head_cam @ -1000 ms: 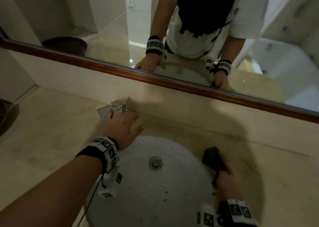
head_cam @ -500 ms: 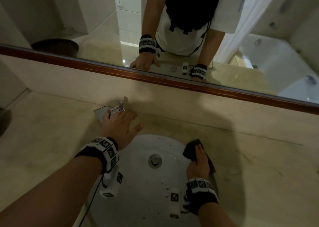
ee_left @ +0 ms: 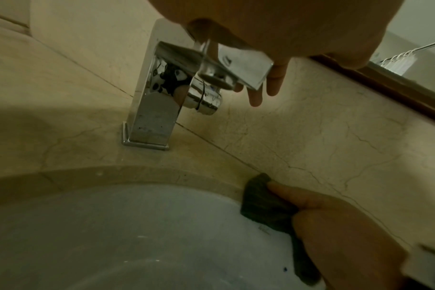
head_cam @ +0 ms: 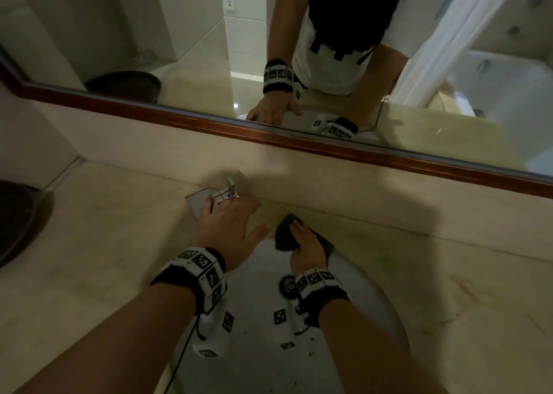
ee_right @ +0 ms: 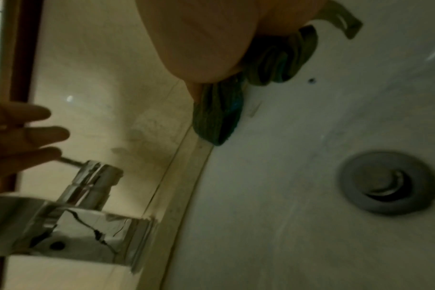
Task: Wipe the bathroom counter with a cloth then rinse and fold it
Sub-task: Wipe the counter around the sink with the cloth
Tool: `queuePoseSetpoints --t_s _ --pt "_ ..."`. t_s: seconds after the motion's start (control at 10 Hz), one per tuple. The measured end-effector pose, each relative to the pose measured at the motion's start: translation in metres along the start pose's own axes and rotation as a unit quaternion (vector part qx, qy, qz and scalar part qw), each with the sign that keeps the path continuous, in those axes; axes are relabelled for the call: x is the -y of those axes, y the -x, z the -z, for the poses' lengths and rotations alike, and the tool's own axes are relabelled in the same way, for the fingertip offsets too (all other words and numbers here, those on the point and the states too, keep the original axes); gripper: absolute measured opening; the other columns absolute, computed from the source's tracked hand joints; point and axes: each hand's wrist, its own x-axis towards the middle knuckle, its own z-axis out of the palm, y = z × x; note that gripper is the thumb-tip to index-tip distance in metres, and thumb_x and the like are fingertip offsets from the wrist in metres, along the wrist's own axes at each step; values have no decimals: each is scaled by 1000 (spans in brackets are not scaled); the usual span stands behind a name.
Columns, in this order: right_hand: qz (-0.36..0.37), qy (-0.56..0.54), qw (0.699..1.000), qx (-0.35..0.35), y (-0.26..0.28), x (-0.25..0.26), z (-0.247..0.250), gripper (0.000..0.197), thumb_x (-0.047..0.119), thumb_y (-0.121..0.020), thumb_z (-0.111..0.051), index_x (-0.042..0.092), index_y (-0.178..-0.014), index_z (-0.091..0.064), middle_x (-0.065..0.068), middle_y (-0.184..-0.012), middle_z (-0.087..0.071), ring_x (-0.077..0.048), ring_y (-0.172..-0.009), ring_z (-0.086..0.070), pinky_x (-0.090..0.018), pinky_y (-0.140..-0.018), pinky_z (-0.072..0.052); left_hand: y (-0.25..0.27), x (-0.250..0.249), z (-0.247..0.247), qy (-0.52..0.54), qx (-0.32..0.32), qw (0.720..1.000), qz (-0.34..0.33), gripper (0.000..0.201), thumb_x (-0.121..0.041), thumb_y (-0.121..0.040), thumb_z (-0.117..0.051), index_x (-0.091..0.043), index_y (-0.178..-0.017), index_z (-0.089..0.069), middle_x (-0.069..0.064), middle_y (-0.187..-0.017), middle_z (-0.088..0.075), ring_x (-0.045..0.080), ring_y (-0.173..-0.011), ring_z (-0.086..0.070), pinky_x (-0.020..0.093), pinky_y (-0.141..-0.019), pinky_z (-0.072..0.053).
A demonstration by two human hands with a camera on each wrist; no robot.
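The right hand (head_cam: 306,245) presses a dark green-grey ribbed cloth (head_cam: 285,234) against the far rim of the round white sink basin (head_cam: 374,309), just where it meets the pale marble tabletop (head_cam: 104,244); the fingers lie over the cloth and the thumb tucks under it, so it is held, with a loose tail hanging into the basin. The left hand (head_cam: 230,229) lies flat, fingers straight and spread, on the square chrome faucet (ee_left: 152,109) at the far left of the basin, holding nothing. No water shows at the spout.

Judging by this, the wiping is on its last stretch and the rinse is about to start. Risks from here:

- The left hand's palm rests on the faucet's flat lever; a careless lift could open the water hard and splash the wiped marble.
- The cloth is bunched, so a rinse may leave the inner folds dirty.
- The hanging tail could drag over the dark specks in the basin near the metal drain (ee_right: 387,182) and pick them up again.
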Motion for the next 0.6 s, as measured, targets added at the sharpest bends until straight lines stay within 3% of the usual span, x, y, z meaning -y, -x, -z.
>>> queuePoseSetpoints --t_s 0.1,0.2,0.3,0.4,0.5,0.6 --pt "55 -27 998 -22 -7 26 -4 46 -8 -90 -43 7 -132 -52 -7 -144 -45 -21 -137 -35 -23 -113 -24 -1 2 -2 -1 7 1000 6 70 -69 -85 -9 -31 -126 -50 -12 -126 -57 14 -126 -46 53 -114 -12" --pt "7 -252 964 -88 -2 50 -7 28 -9 -92 -48 5 -81 -70 -11 -85 -67 -22 -86 -58 -23 -79 -50 -2 1 -1 3 9 1000 8 71 -70 -85 -8 -31 -127 -50 -11 -128 -56 15 -126 -46 54 -115 -11" --pt "55 -164 985 5 11 57 -8 23 -2 -92 -51 -4 -112 -62 -17 -106 -63 -35 -107 -58 -28 -79 -53 -2 1 1 9 13 1000 9 66 -69 -84 -13 -31 -125 -49 -12 -125 -57 15 -123 -48 54 -114 -10" --pt "14 -56 988 143 20 53 -26 43 1 -93 -44 11 -134 -51 -11 -140 -47 -28 -133 -41 -30 -108 -32 -1 1 1 9 18 1000 10 69 -71 -84 -10 -32 -125 -49 -13 -125 -57 13 -124 -47 53 -115 -9" --pt "-57 -76 969 229 44 35 -54 41 5 -94 -44 19 -131 -55 -6 -140 -49 -24 -132 -43 -26 -107 -31 -1 0 1 8 9 1000 8 69 -71 -84 -8 -32 -123 -49 -13 -122 -58 13 -123 -48 53 -115 -13" --pt "-215 -188 918 274 73 20 -66 23 15 -94 -55 12 -112 -69 -3 -125 -63 -23 -111 -56 -25 -103 -40 0 1 1 6 7 1000 9 70 -70 -84 -10 -31 -125 -51 -13 -124 -58 13 -125 -47 53 -115 -13"
